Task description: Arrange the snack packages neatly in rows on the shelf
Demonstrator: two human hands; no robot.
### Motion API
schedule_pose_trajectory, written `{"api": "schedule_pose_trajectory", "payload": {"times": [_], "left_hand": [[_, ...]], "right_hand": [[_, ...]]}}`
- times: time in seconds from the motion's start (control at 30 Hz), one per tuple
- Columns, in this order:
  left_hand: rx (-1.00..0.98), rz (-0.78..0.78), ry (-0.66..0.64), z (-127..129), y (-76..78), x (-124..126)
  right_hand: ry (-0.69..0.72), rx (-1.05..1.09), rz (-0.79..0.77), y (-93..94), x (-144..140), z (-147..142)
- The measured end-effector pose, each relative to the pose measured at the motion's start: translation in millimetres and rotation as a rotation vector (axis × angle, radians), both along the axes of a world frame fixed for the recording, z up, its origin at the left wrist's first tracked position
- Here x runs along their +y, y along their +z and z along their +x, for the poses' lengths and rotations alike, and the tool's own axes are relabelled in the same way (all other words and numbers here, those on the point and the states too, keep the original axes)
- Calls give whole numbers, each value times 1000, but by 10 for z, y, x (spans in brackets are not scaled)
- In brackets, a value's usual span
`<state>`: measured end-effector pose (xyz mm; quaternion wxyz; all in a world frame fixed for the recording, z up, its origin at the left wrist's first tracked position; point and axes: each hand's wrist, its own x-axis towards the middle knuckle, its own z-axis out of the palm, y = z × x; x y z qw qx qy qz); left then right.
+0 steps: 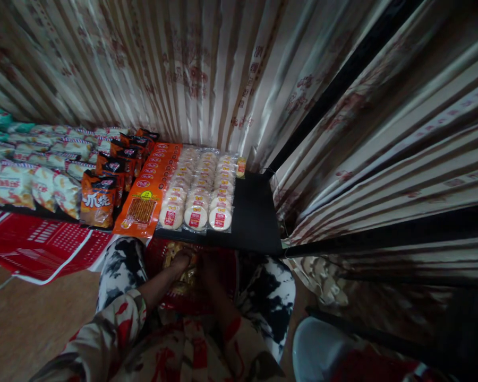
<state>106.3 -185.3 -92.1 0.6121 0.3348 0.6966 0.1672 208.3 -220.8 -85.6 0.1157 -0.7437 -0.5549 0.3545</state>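
Observation:
Both my hands reach down between my knees into a red bag (223, 276) holding snack packets. My left hand (180, 261) rests on a yellowish packet (183, 278) at the bag's left side; its grip is hard to make out. In the shadow to its right, my right hand (207, 268) is inside the bag, its fingers too dark to read. Just beyond the bag is a low black shelf (255, 217) carrying rows of round rice crackers (197, 199) in clear wrap.
Orange snack packs (149, 191), brown-orange bags (99, 199) and pale packets (27, 183) fill the shelf's left part. A red printed sheet (40, 246) hangs below. Patterned curtains (207, 69) close the back and right. A white rounded object (322, 347) sits at lower right.

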Motion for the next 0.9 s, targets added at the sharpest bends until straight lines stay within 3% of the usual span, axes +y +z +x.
{"api": "schedule_pose_trajectory", "payload": {"times": [0.23,0.47,0.67,0.9], "left_hand": [[-62,-22,27,-56,223,-46],[-140,5,37,-98,303,-104],[-278,60,19,-69,266,-155],[-312,96,30,-29,182,-253]], "right_hand": [[84,-38,11,101,-121,50],[139,-125,64,117,-291,22],[99,-168,145,150,-376,43],[48,-169,97,310,-453,101]]}}
